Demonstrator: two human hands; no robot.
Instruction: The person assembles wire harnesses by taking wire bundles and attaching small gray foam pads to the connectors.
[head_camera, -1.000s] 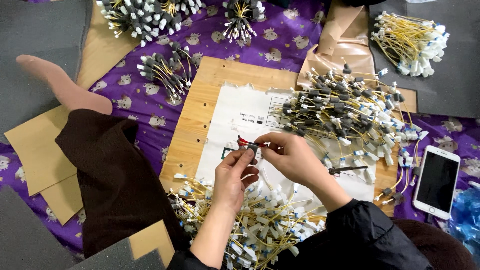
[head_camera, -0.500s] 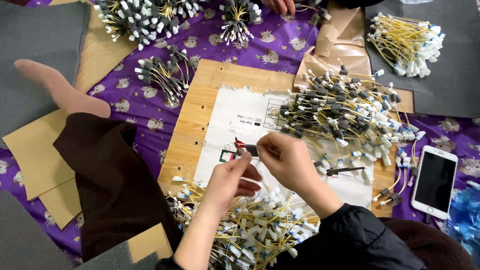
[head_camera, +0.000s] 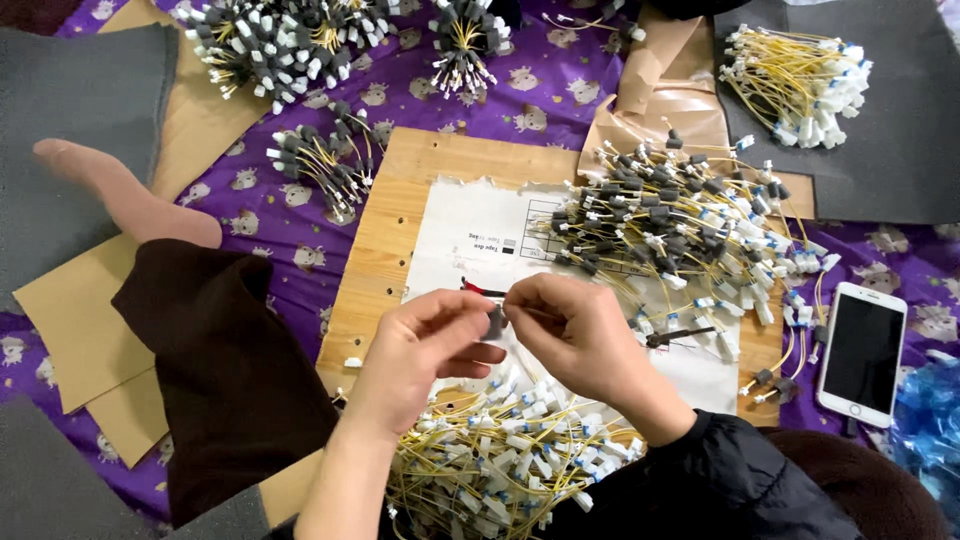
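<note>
Landmark: wooden board (head_camera: 400, 215) lying on a purple cloth (head_camera: 560, 90); all places given from it.
Near pile: yellow cables with white and blue ends (head_camera: 500, 465) heaped at the board's near edge, below the wrists; loose, unsorted look.
Left hand (head_camera: 425, 350): over the board's near half, fingers pinched on a small dark part (head_camera: 495, 320) with a red bit beside it.
Right hand (head_camera: 570, 335): just right of the left, fingertips closed narrow on the same part; both hands meet on it above a white paper sheet (head_camera: 470, 235).
Item in hand: one piece only, held just above the paper, near the board's middle; its detail is too small to tell.
Right pile: cables with dark caps (head_camera: 670, 215) spread over the board's right half, a large heap.
Phone (head_camera: 860, 350): off the board's right edge, screen dark.
Far bundles: capped bundles (head_camera: 290, 40) beyond the far left corner; an uncapped yellow bundle (head_camera: 800, 80) beyond the far right corner, on grey foam.
Progress, judged: many pieces look capped (right pile, far bundles); the near pile is still sizeable, so I put the work at mid-run, with much left.
</note>
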